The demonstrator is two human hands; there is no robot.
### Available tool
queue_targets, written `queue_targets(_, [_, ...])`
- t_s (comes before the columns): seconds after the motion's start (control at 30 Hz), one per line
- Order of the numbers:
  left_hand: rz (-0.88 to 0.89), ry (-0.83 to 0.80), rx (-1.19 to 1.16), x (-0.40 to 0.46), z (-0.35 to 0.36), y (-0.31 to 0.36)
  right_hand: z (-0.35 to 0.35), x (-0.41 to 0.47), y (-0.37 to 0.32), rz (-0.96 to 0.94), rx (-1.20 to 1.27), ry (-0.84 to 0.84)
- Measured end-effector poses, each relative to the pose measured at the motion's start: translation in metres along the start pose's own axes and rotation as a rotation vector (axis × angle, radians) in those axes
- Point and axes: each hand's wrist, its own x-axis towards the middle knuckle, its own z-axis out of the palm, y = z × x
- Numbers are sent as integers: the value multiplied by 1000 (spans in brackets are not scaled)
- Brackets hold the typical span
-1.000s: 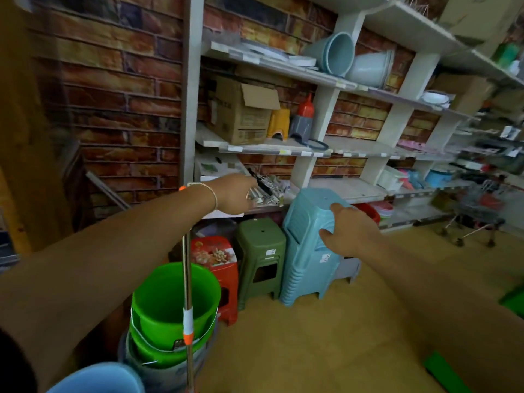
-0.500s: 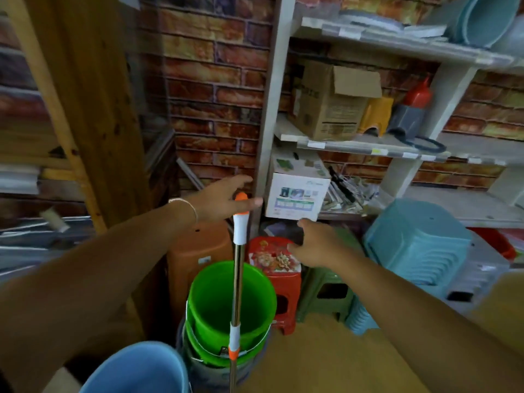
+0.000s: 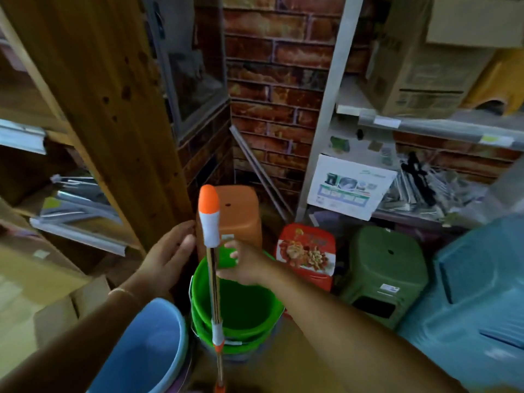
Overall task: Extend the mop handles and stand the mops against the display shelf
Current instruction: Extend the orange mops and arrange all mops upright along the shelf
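A mop handle (image 3: pixel 212 282), a metal pole with a white and orange grip (image 3: pixel 209 217) at its top, stands upright in front of stacked green buckets (image 3: pixel 241 310). The mop head is out of view below. My left hand (image 3: pixel 167 258) is spread with straight fingers just left of the grip and does not hold it. My right hand (image 3: pixel 245 266) is just right of the pole, and its fingers and thumb pinch the green bucket's far rim. The white display shelf (image 3: pixel 316 148) stands behind at the right.
A wooden shelf post (image 3: pixel 113 114) rises at the left, close to my left hand. Orange (image 3: pixel 241 219), red (image 3: pixel 306 251), green (image 3: pixel 388 268) and blue (image 3: pixel 479 293) stools crowd the floor under the white shelf. A blue bucket (image 3: pixel 147 350) sits at the lower left, cardboard boxes (image 3: pixel 42 296) beside it.
My view has swung left and down towards the corner. My left hand has come off the top of the grip and dropped beside it. My right hand has moved from the blue stool to the green bucket.
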Motion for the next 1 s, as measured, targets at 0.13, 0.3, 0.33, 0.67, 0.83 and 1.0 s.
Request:
queue_targets(0.13, [-293, 208, 83, -43, 16, -82, -25, -3, -23, -198, 199, 10])
queue_targets(0.3, [-649, 167, 31, -81, 43, -155, -26, -30, -59, -388, 286, 116])
queue_targets(0.33, [-682, 169, -7, -83, 50, -148, -22, -32, -61, -411, 286, 148])
queue_targets(0.67, [-354, 49, -228, -54, 78, -40, -2, -55, -58, -446, 241, 395])
queue_targets(0.83, [-192, -12, -255, -52, 69, -8, 19, -80, -64, -424, 259, 447])
queue_targets(1.0, [-189, -25, -381, -72, 57, -5, 50, -98, -79, -435, 200, 511])
